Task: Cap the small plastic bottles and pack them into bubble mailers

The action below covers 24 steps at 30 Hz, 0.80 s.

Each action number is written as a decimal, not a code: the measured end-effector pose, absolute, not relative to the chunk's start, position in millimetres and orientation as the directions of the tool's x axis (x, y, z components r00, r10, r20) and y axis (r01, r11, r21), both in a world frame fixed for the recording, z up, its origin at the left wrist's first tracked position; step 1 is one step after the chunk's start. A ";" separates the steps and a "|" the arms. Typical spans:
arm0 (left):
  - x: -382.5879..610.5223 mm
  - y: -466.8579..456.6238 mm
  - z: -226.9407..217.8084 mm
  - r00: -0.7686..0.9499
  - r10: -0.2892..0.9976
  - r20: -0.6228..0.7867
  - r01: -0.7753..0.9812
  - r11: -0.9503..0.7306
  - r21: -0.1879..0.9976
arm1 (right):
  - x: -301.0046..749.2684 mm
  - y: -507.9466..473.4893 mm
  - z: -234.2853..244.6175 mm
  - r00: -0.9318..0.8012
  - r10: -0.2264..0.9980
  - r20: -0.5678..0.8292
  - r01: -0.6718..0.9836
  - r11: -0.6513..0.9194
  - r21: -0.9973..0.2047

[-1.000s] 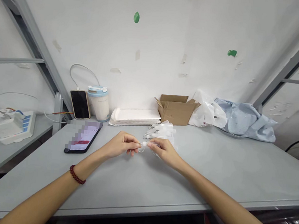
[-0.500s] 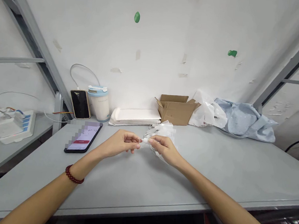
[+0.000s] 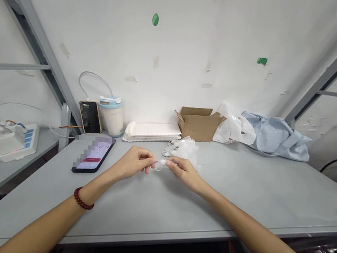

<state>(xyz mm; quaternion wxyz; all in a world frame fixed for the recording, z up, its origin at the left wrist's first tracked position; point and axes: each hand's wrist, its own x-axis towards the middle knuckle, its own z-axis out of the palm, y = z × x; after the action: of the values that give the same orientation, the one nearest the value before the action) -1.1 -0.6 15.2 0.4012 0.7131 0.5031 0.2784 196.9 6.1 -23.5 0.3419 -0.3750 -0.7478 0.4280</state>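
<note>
Both forearms run out of the bottom of the view, a dark red beaded bracelet [image 3: 83, 198] on the left one. Over the grey table [image 3: 148, 208], the right hand [image 3: 185, 172] clamps thumb and forefinger on a small white piece [image 3: 163, 162], whose right part is hidden behind the fingers. The left hand [image 3: 136, 164], just beside it, has thumb and forefinger pinched together on a thin strand [image 3: 158, 168] coming from that piece; its end is lost between the fingertips. A large phone [image 3: 94, 159] lies to the left, its screen partly pixelated.

Just beyond the hands is a pile of translucent white pieces [image 3: 184, 148], partly covered by the right hand and too jumbled to count. Farther back stand a lidded cup [image 3: 112, 117], white flat packets [image 3: 154, 132] and an open cardboard box [image 3: 201, 127], its inside mostly hidden by the front wall.
</note>
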 end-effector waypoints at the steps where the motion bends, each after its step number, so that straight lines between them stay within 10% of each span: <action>1: -0.7 -1.3 15.0 0.337 0.942 -0.012 0.497 -0.167 0.852 | 196.7 5.2 -23.7 -0.490 0.851 0.188 0.270 0.353 -0.896; 24: -12.4 10.2 13.9 0.373 0.927 -0.042 0.277 -0.068 0.959 | 192.5 4.7 -17.7 -0.485 0.837 0.253 0.261 0.415 -0.872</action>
<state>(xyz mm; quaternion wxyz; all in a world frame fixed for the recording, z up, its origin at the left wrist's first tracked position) -12.4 10.2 13.9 0.5059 0.6562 0.4585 0.3213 192.5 4.7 -17.7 0.3570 -0.3603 -0.7615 0.4035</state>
